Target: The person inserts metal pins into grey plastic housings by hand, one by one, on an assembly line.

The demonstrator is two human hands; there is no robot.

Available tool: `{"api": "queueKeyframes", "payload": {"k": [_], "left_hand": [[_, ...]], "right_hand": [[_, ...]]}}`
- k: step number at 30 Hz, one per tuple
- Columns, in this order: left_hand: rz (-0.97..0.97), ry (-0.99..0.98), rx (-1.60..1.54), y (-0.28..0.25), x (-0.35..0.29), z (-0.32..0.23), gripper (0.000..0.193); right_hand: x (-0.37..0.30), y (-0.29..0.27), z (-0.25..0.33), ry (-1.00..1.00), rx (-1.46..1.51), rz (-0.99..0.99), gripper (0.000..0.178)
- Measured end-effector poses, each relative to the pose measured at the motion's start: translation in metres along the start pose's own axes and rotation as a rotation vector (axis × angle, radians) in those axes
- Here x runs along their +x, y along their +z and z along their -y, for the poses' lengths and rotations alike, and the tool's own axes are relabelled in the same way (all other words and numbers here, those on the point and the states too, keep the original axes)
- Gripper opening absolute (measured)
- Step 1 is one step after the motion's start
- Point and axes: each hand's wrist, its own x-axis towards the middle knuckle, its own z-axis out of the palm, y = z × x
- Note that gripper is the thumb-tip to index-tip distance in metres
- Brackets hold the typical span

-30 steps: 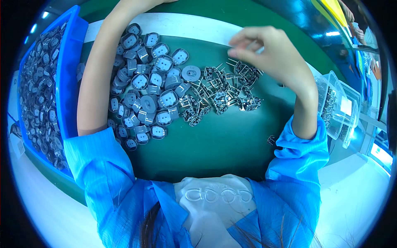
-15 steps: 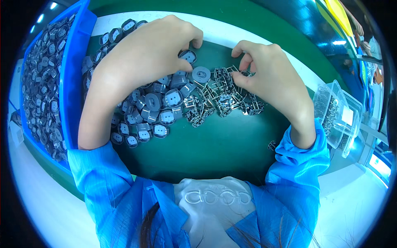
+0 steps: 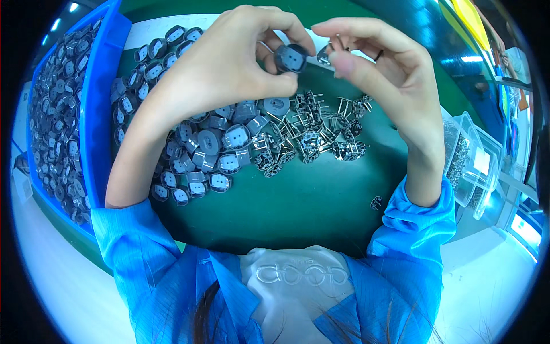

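Note:
My left hand (image 3: 240,57) grips a dark grey rounded plastic housing (image 3: 291,58) between thumb and fingers, its paler face with small holes turned toward me. Just to the right, my right hand (image 3: 384,63) pinches a small metal pin part (image 3: 325,55) with copper-coloured prongs sticking up. The two pieces are close but apart. Below my hands lies a heap of similar grey housings (image 3: 209,140), some face up, some on their sides. Beside it, a tangled pile of metal pin parts (image 3: 309,143) rests on the green work surface (image 3: 275,212).
A blue bin (image 3: 103,74) full of grey housings stands at the left. At the right are clear plastic boxes (image 3: 472,160) holding small metal pieces. One loose metal part (image 3: 376,202) lies near my right sleeve. Another person's hand (image 3: 506,64) shows at the far right.
Both hands have risen away from the piles and come closer together. My left hand has picked up a grey housing, and my right hand has lifted a metal pin part.

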Motion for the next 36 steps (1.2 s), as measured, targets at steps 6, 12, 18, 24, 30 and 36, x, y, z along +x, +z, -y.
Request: {"api": "queueKeyframes", "payload": {"k": [6,12,18,24,30,36], "left_hand": [[0.017,-0.056,-0.386,0.004,0.000,-0.009,0.034],[-0.038,-0.078,-0.460,0.003,-0.001,0.001,0.035],[-0.114,-0.109,-0.338,0.005,-0.005,-0.010,0.034],[-0.179,-0.050,-0.318,0.008,-0.005,-0.016,0.036],[-0.193,-0.061,-0.275,0.005,-0.005,-0.019,0.036],[-0.187,-0.038,-0.326,0.010,-0.001,-0.021,0.033]], "right_hand": [[-0.001,0.005,-0.008,-0.097,-0.246,-0.126,0.023],[-0.001,0.004,-0.008,-0.240,-0.481,-0.095,0.022],[-0.004,0.010,-0.009,-0.298,-0.545,-0.116,0.027],[-0.009,0.011,-0.003,-0.218,-0.395,-0.202,0.026],[-0.001,0.017,0.004,-0.385,-0.858,-0.334,0.025],[-0.005,0.003,-0.001,-0.312,-0.722,-0.319,0.019]]}}
